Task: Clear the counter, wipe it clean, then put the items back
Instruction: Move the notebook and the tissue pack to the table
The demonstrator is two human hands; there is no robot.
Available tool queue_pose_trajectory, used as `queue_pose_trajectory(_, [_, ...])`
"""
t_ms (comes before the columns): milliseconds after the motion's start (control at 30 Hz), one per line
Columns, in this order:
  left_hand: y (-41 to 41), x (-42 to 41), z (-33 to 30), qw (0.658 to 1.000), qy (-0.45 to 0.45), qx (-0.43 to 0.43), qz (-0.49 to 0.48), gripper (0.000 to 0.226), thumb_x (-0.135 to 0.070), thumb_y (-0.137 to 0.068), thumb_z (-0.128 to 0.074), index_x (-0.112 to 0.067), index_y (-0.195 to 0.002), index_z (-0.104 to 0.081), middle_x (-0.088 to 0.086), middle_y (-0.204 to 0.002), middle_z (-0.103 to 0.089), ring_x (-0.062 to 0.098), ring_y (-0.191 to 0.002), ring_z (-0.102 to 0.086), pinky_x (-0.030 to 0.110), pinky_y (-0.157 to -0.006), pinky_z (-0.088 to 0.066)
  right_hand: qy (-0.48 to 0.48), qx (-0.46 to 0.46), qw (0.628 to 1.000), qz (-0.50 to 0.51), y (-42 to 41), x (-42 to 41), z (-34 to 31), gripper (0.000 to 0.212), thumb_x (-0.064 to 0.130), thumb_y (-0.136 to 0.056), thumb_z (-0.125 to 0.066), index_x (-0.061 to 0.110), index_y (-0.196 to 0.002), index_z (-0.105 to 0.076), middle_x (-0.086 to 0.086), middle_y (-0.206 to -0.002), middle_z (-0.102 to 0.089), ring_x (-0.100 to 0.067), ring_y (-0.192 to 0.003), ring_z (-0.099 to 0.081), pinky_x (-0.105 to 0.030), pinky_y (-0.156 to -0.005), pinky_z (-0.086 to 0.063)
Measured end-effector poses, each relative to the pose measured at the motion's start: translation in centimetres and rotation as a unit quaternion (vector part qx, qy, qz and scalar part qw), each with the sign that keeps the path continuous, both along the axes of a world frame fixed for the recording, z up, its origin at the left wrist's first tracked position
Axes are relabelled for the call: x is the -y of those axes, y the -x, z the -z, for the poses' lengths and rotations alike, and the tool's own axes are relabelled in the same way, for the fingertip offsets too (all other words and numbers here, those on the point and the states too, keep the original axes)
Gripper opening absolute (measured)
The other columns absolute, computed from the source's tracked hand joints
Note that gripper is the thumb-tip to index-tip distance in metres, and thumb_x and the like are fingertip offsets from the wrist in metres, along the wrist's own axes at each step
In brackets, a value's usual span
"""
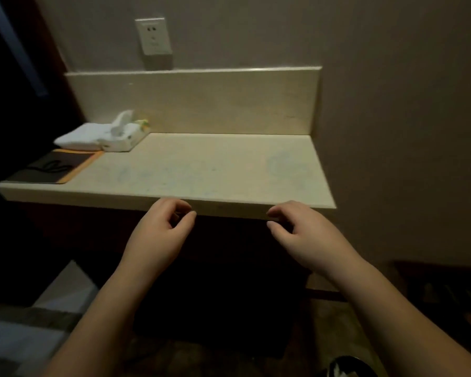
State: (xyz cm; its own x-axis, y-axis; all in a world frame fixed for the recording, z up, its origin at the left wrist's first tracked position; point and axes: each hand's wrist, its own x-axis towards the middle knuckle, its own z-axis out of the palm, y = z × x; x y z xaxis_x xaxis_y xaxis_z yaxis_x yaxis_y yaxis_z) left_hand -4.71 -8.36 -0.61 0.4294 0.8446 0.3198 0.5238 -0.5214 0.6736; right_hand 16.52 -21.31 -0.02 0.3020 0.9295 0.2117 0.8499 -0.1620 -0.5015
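Both hands, left (158,229) and right (305,232), hover loosely curled and empty at the cream stone tabletop's (201,164) front edge. Lifting the white folded towel (79,137) at the back-left corner could drag the white tissue pack (123,137) touching it off the edge.

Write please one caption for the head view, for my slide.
Both empty hands, left hand and right hand, at counter edge; tissue pack, towel at back left.

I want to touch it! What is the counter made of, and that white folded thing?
The counter looks like polished stone, maybe marble: pale cream, smooth, faintly mottled, thick square edge. The white folded thing looks like a soft cloth towel, with rounded, puffy folds.
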Motion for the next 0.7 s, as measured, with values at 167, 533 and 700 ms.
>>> queue_pose_trajectory(167, [4.9, -7.4, -0.6, 0.998, 0.001, 0.023, -0.053, 0.009, -0.027, -0.092, -0.06, -0.022, -0.098, -0.065, -0.011, -0.098, -0.059, -0.005, -0.085, -0.055, 0.014, -0.067, -0.041, 0.002, 0.0, 0.998, -0.055, 4.0, -9.2, -0.7, 0.032, 0.036, -0.096, -0.049, 0.024, -0.124, -0.057, 0.01, -0.12, -0.057, -0.005, -0.111, -0.051, -0.021, -0.092, -0.04])
queue_pose_trajectory(533, [12.0, -23.6, -0.3, 0.985, -0.028, 0.01, -0.168, 0.013, -0.031, -0.093, -0.054, -0.022, -0.1, -0.061, -0.01, -0.102, -0.053, 0.006, -0.088, -0.052, 0.024, -0.063, -0.04, 0.01, 0.013, 0.996, -0.093, 9.4, -26.9, -2.2, 0.03, 0.036, -0.095, -0.048, 0.024, -0.12, -0.058, 0.008, -0.117, -0.061, -0.008, -0.103, -0.056, -0.027, -0.083, -0.045])
queue_pose_trajectory(700, [15.5, -31.6, 1.2, 0.953, -0.065, -0.069, -0.286, 0.033, -0.027, -0.092, -0.056, -0.009, -0.119, -0.061, 0.013, -0.121, -0.053, 0.032, -0.115, -0.048, 0.045, -0.094, -0.045, 0.026, -0.028, 0.996, -0.082, 11.6, -34.7, -2.5, 0.032, 0.038, -0.095, -0.047, 0.017, -0.115, -0.062, 0.001, -0.114, -0.065, -0.016, -0.1, -0.058, -0.028, -0.079, -0.043])
